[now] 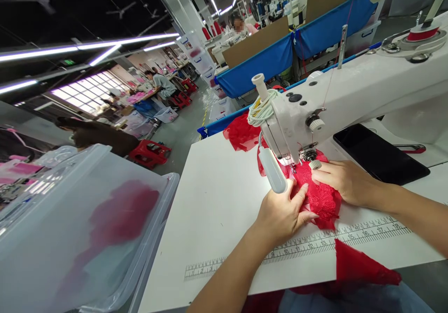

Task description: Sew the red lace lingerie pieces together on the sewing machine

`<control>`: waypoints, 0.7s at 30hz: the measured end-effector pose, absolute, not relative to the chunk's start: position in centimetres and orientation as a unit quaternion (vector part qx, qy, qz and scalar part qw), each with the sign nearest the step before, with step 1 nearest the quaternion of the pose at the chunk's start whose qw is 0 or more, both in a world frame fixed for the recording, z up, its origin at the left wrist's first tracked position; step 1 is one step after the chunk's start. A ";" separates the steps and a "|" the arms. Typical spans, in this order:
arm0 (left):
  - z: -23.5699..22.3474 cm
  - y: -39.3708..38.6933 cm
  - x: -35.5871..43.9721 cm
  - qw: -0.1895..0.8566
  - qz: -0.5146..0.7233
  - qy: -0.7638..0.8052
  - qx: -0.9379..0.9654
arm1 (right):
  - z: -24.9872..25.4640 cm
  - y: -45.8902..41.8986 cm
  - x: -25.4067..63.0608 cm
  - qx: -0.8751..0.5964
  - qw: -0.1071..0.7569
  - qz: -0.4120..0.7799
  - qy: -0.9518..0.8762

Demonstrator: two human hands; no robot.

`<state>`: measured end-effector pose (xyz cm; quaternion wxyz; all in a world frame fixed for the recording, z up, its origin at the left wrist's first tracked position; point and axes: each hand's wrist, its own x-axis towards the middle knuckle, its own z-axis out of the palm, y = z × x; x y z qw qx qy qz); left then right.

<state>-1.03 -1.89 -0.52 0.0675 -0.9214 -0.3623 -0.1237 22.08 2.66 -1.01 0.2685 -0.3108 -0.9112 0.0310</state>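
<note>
A piece of red lace fabric (320, 201) lies under the needle of a white sewing machine (290, 117). My left hand (282, 210) rests on the left edge of the lace, thumb and fingers apart and pressing it down. On the right side of the lace is my right hand (345, 180), its fingertips against the cloth close to the presser foot (293, 168). Part of those fingers is behind the machine's knob, so I cannot tell whether they pinch the lace. A small grey-white lamp (272, 170) hangs just above my left hand.
A black phone (380, 154) lies right of the lace. More red fabric (241, 133) sits behind the needle, and a red scrap (360, 264) hangs over the front edge. A translucent bin (70, 229) stands at left. A ruler scale (297, 250) marks the white table (196, 210).
</note>
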 end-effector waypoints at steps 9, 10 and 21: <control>-0.1 -2.8 -0.9 0.111 -0.136 -0.358 -0.917 | -1.0 2.7 22.1 -0.323 0.252 0.016 -0.912; -0.1 -2.8 -0.8 0.114 -0.139 -0.358 -0.916 | -1.0 2.7 22.1 -0.323 0.253 0.017 -0.912; -0.3 -2.6 -0.7 0.137 -0.146 -0.368 -0.908 | -0.7 2.8 22.0 -0.306 0.292 0.032 -0.906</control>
